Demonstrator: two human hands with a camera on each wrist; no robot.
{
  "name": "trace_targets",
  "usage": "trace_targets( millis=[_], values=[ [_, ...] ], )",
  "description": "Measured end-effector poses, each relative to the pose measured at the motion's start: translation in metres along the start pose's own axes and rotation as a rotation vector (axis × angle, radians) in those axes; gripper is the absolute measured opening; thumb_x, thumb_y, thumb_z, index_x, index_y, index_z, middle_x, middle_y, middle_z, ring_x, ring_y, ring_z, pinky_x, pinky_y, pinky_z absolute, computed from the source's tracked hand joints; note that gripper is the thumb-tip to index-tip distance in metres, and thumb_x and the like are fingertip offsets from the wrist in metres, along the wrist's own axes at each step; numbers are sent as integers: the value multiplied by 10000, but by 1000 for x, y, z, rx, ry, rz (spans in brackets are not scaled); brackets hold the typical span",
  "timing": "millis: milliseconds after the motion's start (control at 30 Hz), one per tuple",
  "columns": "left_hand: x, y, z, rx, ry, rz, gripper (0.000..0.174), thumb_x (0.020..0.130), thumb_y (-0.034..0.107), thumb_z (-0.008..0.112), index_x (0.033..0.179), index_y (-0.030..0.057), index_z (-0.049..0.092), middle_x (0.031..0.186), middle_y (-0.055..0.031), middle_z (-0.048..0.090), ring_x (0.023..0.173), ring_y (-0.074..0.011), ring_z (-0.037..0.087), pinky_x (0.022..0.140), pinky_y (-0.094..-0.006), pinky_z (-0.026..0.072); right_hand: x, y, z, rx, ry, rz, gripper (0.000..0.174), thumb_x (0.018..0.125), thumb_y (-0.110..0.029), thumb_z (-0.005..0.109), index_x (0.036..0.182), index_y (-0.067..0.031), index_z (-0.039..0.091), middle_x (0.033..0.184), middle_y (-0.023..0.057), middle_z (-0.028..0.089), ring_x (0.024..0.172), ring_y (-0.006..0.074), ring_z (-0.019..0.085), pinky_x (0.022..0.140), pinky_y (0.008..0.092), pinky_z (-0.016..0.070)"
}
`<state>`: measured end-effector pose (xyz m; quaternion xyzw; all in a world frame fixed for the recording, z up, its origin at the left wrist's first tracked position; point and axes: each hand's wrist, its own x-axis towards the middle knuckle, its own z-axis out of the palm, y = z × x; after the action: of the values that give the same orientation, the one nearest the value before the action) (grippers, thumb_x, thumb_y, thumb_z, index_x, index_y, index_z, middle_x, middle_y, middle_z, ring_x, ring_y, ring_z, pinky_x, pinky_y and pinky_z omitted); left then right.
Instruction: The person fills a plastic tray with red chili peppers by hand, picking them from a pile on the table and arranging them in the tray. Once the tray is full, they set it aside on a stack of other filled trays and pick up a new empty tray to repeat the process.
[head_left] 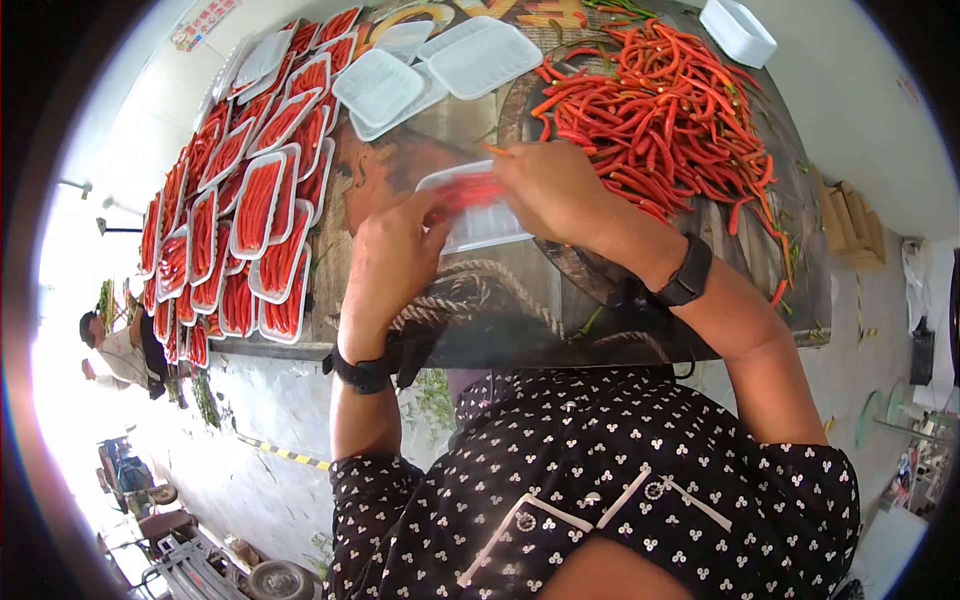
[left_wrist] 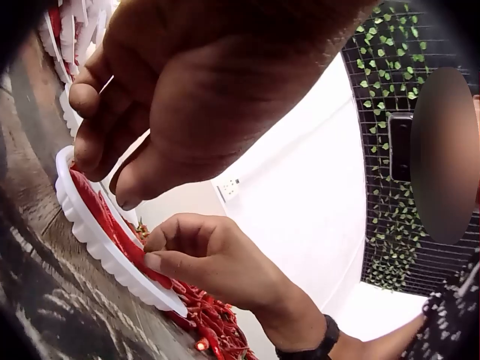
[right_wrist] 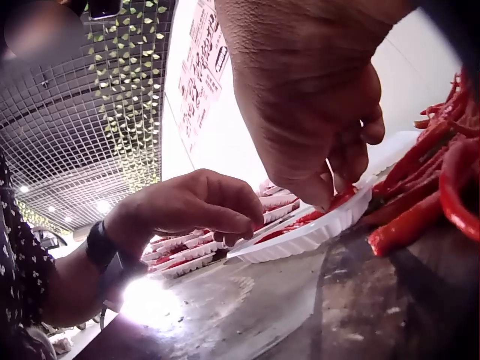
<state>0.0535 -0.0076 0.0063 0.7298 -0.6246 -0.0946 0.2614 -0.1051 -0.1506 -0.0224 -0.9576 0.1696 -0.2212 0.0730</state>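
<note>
A white foam tray [head_left: 487,231] lies on the table in front of me, with long red chili peppers [head_left: 466,192] lengthwise in it, blurred in the head view. My right hand [head_left: 553,190] reaches over the tray's right end, where thumb and fingers pinch the chili ends; its fingertips [right_wrist: 324,196] are low inside the rim. At the other end is my left hand [head_left: 388,255]. In the left wrist view its fingers bend loosely, with thumb and forefinger apart and a fingertip right at the chili ends [left_wrist: 78,177].
Filled trays of chilies [head_left: 262,205] are stacked along the left side. Empty white trays [head_left: 378,85] lie at the back middle. A large heap of loose red chilies [head_left: 665,115] spreads over the right, and a stack of white trays [head_left: 738,32] stands at the back right.
</note>
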Motion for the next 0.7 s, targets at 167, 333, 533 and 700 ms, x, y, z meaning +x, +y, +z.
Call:
trace_targets(
  millis=[167, 333, 533, 700],
  values=[
    [5, 3, 0, 19, -18, 40, 176, 808, 104, 658, 970, 38, 645, 858, -158, 646, 759, -349, 635, 664, -415, 490, 0, -2, 6, -51, -96, 22, 57, 696, -57, 617, 745, -33, 635, 853, 147, 656, 744, 334, 663, 614, 453, 513],
    [5, 6, 3, 48, -22, 65, 168, 802, 98, 661, 954, 32, 635, 823, -157, 629, 745, -339, 627, 650, -413, 480, -1, -1, 6, -67, -101, 34, 61, 714, -71, 618, 755, -38, 649, 886, 158, 659, 748, 338, 663, 627, 452, 515],
    [-1, 16, -1, -17, -8, 57, 178, 798, 79, 661, 967, 31, 634, 821, -156, 628, 736, -331, 624, 655, -403, 482, -19, 39, -38, 67, 42, 170, 79, 758, -121, 651, 812, -65, 665, 823, 112, 658, 734, 318, 649, 651, 417, 511],
    [-4, 18, 3, -37, -49, 37, 186, 794, 73, 662, 974, 30, 634, 831, -158, 633, 736, -329, 628, 651, -404, 485, -56, 89, -76, -97, -19, 441, 125, 775, -162, 690, 834, -57, 655, 720, 98, 652, 726, 300, 651, 647, 417, 501]
  ],
)
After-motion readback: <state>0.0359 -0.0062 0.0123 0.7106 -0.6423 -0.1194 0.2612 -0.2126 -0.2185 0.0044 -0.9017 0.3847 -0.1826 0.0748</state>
